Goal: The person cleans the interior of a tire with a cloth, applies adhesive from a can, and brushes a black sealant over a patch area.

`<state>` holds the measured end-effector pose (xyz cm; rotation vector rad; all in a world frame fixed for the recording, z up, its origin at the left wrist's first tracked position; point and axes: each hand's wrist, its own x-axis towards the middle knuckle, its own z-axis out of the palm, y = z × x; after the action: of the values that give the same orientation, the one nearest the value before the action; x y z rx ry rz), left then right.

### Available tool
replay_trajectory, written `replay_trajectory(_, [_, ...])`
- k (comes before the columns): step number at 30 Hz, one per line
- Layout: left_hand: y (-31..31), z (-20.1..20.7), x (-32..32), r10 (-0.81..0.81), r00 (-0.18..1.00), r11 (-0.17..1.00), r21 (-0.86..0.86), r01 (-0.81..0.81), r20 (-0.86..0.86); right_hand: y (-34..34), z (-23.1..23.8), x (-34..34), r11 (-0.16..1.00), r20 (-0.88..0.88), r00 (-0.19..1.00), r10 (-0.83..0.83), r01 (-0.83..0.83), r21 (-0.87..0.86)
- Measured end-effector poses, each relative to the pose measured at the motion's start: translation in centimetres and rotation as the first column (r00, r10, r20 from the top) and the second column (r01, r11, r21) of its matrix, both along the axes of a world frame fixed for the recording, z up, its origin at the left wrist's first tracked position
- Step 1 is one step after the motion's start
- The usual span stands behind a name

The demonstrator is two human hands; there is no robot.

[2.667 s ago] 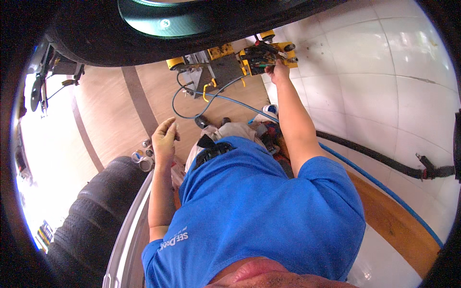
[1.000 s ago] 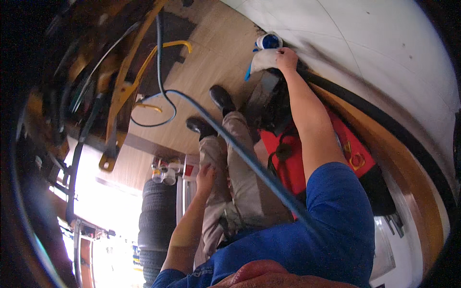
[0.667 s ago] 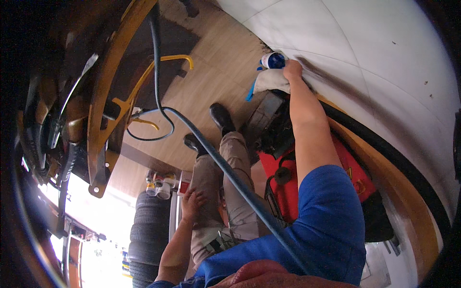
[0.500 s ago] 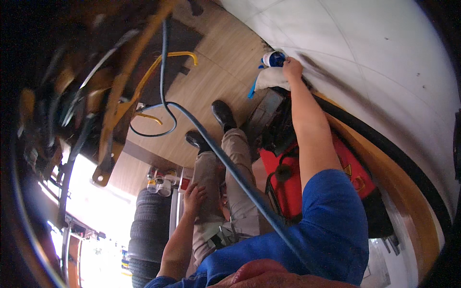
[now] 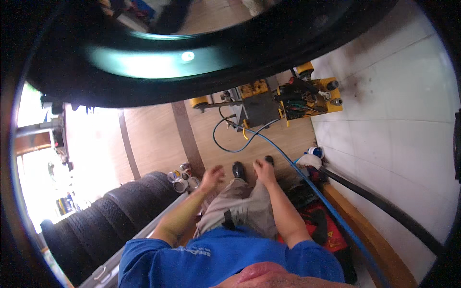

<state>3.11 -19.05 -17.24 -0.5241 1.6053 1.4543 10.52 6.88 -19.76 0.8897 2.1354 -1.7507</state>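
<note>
My left hand [image 5: 212,177] is in the air above my left leg, fingers loosely bent and apart, slightly blurred, with nothing visible in it. To its right, my right hand [image 5: 263,171] hangs above my right leg and shoe. Its fingers are drawn together; anything between them is too small or hidden to make out. A large black tyre [image 5: 158,89] spans the top of the view, beyond both hands and touched by neither. The blue-and-white tub [image 5: 315,152] stands by the wall to the right, beside a pale cloth [image 5: 309,161].
Yellow-and-grey machinery [image 5: 257,103] sits on the floor ahead. A blue hose [image 5: 307,180] runs from it past my right side. Tyres [image 5: 103,216] line the left, beside several small cans [image 5: 180,186]. A red case [image 5: 322,225] and a thick black hose [image 5: 384,204] lie right.
My right hand has left the tub by the wall and come back in front of me. My left hand has lifted off my leg. The view has swung, bringing the large tyre in.
</note>
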Motion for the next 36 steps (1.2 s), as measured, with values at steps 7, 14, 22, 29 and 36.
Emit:
replay_trajectory(7, [-7.0,21.6,-15.6,0.307,0.605,0.944,0.157,-0.289,-0.734,15.2,24.6,-14.1,0.776,-0.67,0.73,-0.133,0.497,0.388])
replay_trajectory(14, [-2.3,38.5,-21.3,0.132,0.182,0.933,0.06,-0.355,-0.974,28.6,40.4,-22.6,0.592,-0.879,0.416,-0.234,0.778,0.211])
replay_trajectory(22, [1.9,41.3,-24.8,0.018,0.227,0.886,-0.09,-0.456,-0.974,33.8,36.8,-27.9,0.727,-0.832,0.433,-0.347,0.684,0.052])
replay_trajectory(29, [1.5,38.0,-26.1,0.141,0.249,0.903,0.022,-0.428,-0.958,33.6,40.7,-27.7,0.784,-0.884,0.419,-0.205,0.611,0.107])
replay_trajectory(36, [2.1,33.1,-25.1,0.283,0.214,0.892,0.175,-0.417,-0.935,32.6,45.3,-28.7,0.711,-0.906,0.421,0.028,0.629,0.315])
